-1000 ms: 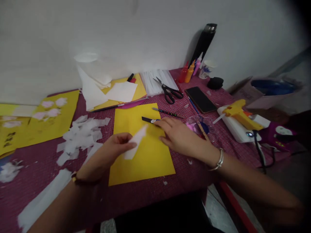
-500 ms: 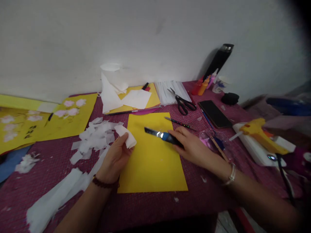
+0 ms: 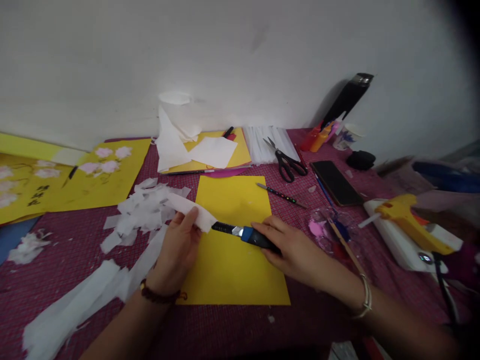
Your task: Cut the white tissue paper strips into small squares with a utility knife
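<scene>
My left hand point(image 3: 179, 250) pinches a folded strip of white tissue paper point(image 3: 193, 212) at the left edge of a yellow sheet point(image 3: 235, 245) lying on the red checked tablecloth. My right hand point(image 3: 296, 250) grips a blue utility knife point(image 3: 245, 234) over the sheet. The knife's dark blade points left and its tip meets the end of the tissue strip. A heap of white tissue scraps point(image 3: 144, 210) lies just left of my left hand.
Black scissors point(image 3: 287, 162), a thin pencil point(image 3: 281, 195), a black phone point(image 3: 335, 182), a yellow glue gun point(image 3: 408, 222) on a white block, paint bottles point(image 3: 318, 137) and a black flask point(image 3: 348, 97) stand to the right. Yellow sheets with pink flowers point(image 3: 93, 172) lie at left.
My right hand picked up the knife and carried it left and nearer me, until the blade met the tissue strip. My left hand shifted the strip to the sheet's left edge.
</scene>
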Action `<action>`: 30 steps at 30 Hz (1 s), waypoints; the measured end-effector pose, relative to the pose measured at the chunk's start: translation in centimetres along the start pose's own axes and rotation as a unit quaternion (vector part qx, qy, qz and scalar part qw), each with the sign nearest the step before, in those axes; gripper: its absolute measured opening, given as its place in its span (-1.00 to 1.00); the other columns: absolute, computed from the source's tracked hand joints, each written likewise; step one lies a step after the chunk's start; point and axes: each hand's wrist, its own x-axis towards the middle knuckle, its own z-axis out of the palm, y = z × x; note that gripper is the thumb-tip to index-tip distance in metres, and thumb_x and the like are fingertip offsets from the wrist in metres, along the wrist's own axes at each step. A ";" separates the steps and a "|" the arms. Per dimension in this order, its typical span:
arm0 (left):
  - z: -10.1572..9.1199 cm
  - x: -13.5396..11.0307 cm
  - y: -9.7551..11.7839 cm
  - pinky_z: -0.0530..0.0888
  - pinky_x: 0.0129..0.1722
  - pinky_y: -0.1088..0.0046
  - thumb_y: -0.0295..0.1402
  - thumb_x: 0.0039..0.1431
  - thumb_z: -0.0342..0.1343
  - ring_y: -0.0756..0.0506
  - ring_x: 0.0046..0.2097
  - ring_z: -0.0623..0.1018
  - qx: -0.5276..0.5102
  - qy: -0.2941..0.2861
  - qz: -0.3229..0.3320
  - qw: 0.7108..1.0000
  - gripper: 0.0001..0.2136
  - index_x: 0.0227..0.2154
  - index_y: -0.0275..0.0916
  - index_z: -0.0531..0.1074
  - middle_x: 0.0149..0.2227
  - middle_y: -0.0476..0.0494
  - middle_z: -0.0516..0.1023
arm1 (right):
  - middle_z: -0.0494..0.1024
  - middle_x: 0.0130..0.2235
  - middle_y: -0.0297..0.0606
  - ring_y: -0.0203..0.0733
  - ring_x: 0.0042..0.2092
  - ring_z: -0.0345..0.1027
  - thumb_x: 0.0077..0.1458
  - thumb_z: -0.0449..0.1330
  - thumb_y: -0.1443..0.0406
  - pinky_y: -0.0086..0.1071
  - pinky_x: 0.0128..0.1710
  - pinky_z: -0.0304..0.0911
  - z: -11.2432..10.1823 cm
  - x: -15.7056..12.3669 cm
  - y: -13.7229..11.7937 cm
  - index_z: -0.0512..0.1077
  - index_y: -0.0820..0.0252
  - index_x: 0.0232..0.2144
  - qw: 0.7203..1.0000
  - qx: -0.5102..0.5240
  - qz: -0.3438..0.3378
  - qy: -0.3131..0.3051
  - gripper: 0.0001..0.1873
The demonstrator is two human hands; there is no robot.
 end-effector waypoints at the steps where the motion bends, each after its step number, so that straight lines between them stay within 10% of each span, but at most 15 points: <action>1: 0.0 -0.1 -0.1 0.47 -0.35 0.57 -0.51 0.05 0.23 0.05 -0.39 0.53 0.010 -0.008 0.003 1.000 -0.92 -0.41 -0.25 0.45 -0.41 0.01 0.56 | 0.40 -0.02 -0.12 -0.12 -0.04 0.37 0.11 0.09 0.47 -0.20 -0.01 0.37 0.0 0.0 0.0 0.25 0.16 0.16 1.000 0.002 0.001 0.003 -0.46; 30: 0.2 -0.4 1.3 0.42 -0.56 0.62 -0.62 0.10 0.12 0.05 -0.49 0.51 0.015 -0.017 -0.104 0.994 -0.88 -0.42 -0.28 0.44 -0.45 -0.05 0.55 | 0.39 -0.03 -0.09 -0.12 -0.05 0.36 0.16 0.10 0.42 -0.24 -0.03 0.35 -0.5 -0.6 0.9 0.27 0.19 0.15 1.000 -0.006 0.005 0.029 -0.51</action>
